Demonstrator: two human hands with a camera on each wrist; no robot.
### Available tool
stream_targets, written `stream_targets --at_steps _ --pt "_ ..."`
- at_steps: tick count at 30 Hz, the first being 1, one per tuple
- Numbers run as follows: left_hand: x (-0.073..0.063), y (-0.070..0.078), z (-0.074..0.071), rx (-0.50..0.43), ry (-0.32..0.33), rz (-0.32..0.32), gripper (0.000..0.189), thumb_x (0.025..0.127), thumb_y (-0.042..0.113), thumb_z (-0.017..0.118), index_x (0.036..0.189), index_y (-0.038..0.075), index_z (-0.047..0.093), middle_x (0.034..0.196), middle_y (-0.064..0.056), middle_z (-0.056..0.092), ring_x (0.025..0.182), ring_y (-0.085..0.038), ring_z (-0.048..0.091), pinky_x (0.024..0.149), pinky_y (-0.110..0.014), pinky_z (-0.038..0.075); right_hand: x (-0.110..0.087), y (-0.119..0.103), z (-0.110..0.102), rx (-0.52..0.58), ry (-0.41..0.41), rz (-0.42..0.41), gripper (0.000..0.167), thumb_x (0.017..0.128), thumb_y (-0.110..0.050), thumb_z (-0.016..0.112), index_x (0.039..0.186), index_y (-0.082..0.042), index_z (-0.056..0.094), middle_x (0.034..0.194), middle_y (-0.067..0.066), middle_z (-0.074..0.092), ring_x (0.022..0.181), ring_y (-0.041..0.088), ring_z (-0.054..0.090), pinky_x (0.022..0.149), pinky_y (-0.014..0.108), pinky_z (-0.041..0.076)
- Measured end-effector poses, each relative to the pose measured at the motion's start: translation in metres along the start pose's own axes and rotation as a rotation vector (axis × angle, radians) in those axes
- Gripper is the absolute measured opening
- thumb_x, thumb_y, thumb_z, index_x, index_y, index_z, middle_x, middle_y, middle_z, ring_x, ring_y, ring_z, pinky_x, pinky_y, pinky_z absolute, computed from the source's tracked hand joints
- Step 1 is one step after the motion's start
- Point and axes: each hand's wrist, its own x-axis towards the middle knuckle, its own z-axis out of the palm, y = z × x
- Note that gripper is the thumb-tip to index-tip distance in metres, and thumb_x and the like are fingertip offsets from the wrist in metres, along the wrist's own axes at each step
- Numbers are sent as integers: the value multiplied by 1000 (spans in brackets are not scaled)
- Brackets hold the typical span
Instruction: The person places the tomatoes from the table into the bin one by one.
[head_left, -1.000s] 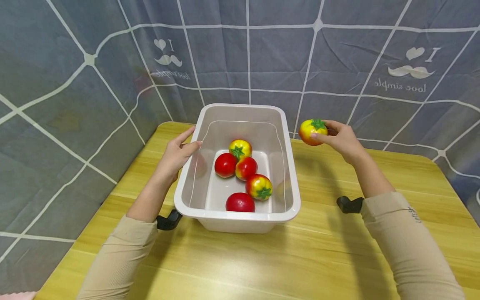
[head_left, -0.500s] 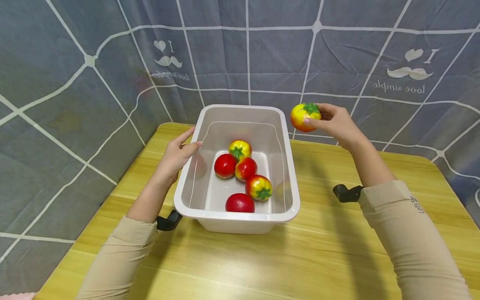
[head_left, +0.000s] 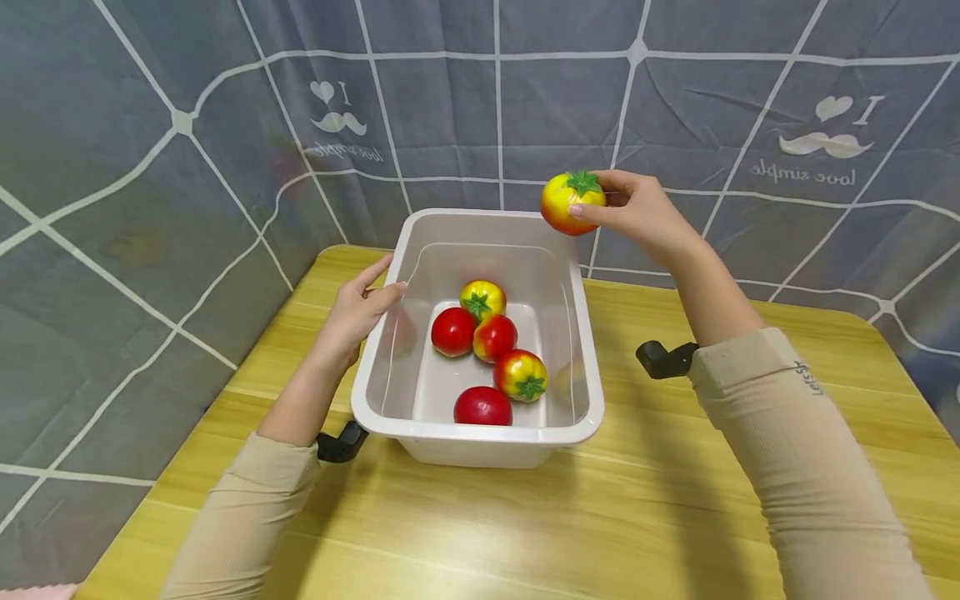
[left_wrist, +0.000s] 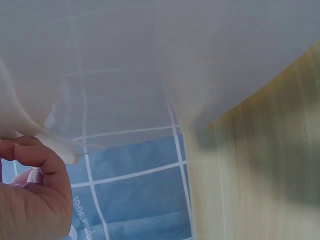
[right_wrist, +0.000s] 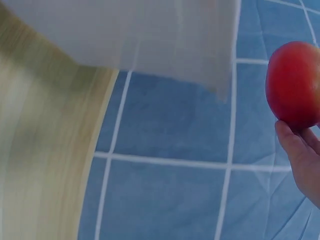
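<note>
In the head view, my right hand (head_left: 636,212) pinches a yellow-and-red tomato (head_left: 572,204) with a green leafy top. It holds the tomato above the back right corner of a whitish plastic bin (head_left: 480,432). The right wrist view shows the tomato's red underside (right_wrist: 294,85) at the fingertips. My left hand (head_left: 357,310) grips the bin's left rim, thumb over the edge; its curled fingers show in the left wrist view. Inside the bin lie several fruits: yellow-and-red tomatoes (head_left: 521,375) with green tops and plain red round ones (head_left: 453,332).
The bin stands on a light wooden table (head_left: 480,533). A grey-blue curtain (head_left: 570,108) with white lines and printed moustaches hangs behind and to the left. Black camera mounts (head_left: 666,359) stick out inward from both wrists.
My right hand has carried the tomato up and to the left, from beside the bin to over its back right corner. The left hand and the bin have stayed put.
</note>
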Motion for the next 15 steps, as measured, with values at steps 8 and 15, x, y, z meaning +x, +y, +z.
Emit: stream_targets --at_steps 8,15 --pt "0 1 1 -22 8 10 60 93 25 55 147 17 31 125 -25 52 88 -15 60 70 -23 51 12 -25 20 39 -30 -47 59 83 -27 70 134 -4 49 120 9 55 105 18 52 94 31 43" --pt "1 0 1 -37 24 9 58 93 22 56 146 15 33 121 -27 54 78 -8 60 66 -22 52 18 -40 38 55 -66 -81 55 83 -24 70 131 -5 52 119 9 56 104 19 53 91 29 45"
